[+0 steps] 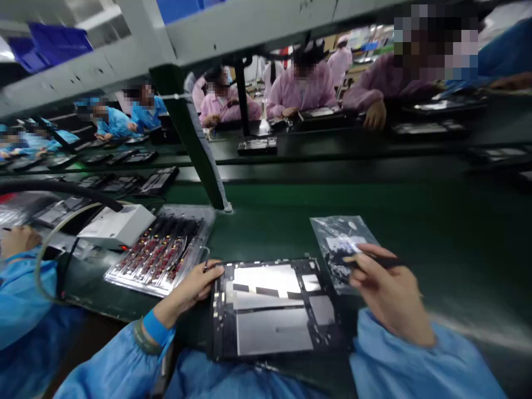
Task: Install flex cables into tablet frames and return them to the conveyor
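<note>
In front of me lies an open tablet housing (272, 332), black framed, with silvery plates inside. My left hand (199, 281) is closed on its upper left corner, thumb on top and fingers at the side. A clear plastic bag (332, 227) with small dark parts in it lies flat beyond the housing's right side. Above this bag, my right hand (390, 293) pinches slim black tweezers (384, 260), their tips pointing left. Whether the tips hold a part is too small to tell.
Left of the housing, a clear tray (155, 255) holds rows of small red and black parts. A white box (116, 224) with cables stands behind it. A slanted green post (195, 149) rises from the bench. A co-worker's hand (19, 241) is at far left; more people sit opposite.
</note>
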`<state>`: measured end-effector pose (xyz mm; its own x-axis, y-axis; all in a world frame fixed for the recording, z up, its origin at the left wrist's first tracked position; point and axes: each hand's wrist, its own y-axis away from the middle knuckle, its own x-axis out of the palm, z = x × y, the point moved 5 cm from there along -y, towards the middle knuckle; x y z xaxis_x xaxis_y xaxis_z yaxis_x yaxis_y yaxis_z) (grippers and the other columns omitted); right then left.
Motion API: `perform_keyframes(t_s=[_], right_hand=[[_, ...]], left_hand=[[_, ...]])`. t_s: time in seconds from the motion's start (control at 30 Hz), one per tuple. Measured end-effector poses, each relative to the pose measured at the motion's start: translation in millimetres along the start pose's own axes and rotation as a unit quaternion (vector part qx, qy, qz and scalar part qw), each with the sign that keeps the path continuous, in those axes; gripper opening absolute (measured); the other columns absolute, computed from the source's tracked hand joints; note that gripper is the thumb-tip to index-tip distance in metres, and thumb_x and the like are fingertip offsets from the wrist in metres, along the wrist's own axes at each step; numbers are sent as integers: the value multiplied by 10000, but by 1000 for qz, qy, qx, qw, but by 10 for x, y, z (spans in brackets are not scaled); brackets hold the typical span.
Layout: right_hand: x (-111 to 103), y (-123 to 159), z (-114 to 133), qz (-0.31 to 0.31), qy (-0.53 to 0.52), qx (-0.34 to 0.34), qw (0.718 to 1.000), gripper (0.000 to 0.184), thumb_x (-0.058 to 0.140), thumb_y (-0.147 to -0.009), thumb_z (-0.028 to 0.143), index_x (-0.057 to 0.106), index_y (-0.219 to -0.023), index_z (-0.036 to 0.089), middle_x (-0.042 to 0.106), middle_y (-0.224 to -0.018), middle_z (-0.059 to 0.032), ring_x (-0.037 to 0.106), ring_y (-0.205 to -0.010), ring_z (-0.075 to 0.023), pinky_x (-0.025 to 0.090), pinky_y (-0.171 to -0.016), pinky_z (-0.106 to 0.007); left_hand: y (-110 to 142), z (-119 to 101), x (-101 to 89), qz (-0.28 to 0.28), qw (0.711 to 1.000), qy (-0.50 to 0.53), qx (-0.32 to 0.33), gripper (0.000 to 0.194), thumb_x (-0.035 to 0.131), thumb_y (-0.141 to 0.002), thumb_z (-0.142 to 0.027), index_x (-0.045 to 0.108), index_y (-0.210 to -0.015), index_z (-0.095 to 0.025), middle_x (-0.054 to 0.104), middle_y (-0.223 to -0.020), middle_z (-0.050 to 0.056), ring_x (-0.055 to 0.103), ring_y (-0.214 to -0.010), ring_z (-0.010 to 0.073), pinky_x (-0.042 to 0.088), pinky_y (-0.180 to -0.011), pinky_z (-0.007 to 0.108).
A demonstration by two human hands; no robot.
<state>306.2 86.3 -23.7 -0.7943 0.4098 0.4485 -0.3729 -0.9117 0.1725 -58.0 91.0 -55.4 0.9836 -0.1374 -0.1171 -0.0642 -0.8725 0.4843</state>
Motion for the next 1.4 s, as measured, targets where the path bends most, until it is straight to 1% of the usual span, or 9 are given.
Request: perform_keyframes(t_s=[0.13,0.23,0.3,0.53,0.8,1.03,1.13,1.27,1.4], right_hand=[[525,64,-336,134,126,-5,983,364,803,-657,414,689,-916,186,623,-537,22,585,-443,-131,522,-466,-277],[724,-5,-580,155,188,-7,970,385,764,-703,451,683,-949,166,639,-546,15,639,-489,-156,553,-541,-295],[777,-69,-711,147,202,2,968,404,759,-699,469,677,-947,161,643,-545,13,653,-505,-163,559,-561,-296],[773,-140,-871,138,274,11,952,403,728,-725,484,672,-954,157,649,-542,10,669,-532,-172,557,-583,-295],[778,-110,-852,159,341,-42,926,319,673,-793,461,674,-933,174,668,-585,-2,683,-572,-183,543,-622,-308],[750,-105,-823,133,339,-44,930,317,679,-778,500,659,-842,190,644,-572,3,659,-562,-185,538,-617,-317],[700,-105,-746,120,344,-85,927,320,617,-829,510,671,-835,195,706,-744,-48,686,-736,-218,539,-743,-365],[793,62,-523,169,309,-189,917,241,504,-916,376,675,-857,216,663,-1176,-80,617,-1085,-230,472,-957,-407],[1126,400,-455,296,317,-169,885,221,533,-902,323,705,-1004,229,713,-1042,-72,669,-955,-207,545,-835,-357]], left_hand=[[-65,-103,72,-117,983,-67,127,567,754,-687,-465,622,-1130,-138,591,-667,-37,457,-468,59,336,-437,169],[-98,-153,104,-162,966,-108,172,567,732,-716,-426,610,-1193,-143,657,-1090,86,508,-580,68,436,-563,208],[-117,-180,131,-166,964,-99,183,571,701,-751,-446,585,-1234,-165,629,-1206,106,462,-532,53,419,-536,211],[-155,-214,410,11,991,-2,132,454,552,-866,-557,656,-950,-122,723,-837,76,353,-398,34,334,-445,203],[-140,-188,393,23,986,45,158,491,400,-954,-549,601,-1062,-114,715,-852,76,360,-401,39,288,-426,211],[-50,-200,453,81,978,103,163,528,323,-960,-589,535,-1130,-137,666,-650,19,308,-331,47,207,-379,212],[21,-216,522,110,976,91,166,558,314,-953,-608,553,-1141,-140,672,-665,28,320,-349,49,216,-387,211],[172,-258,699,177,970,49,160,592,292,-948,-625,591,-1142,-153,689,-725,55,350,-399,61,257,-421,214],[324,-300,915,264,955,-6,137,681,252,-927,-668,685,-961,-144,658,-672,71,385,-437,85,316,-462,228]])
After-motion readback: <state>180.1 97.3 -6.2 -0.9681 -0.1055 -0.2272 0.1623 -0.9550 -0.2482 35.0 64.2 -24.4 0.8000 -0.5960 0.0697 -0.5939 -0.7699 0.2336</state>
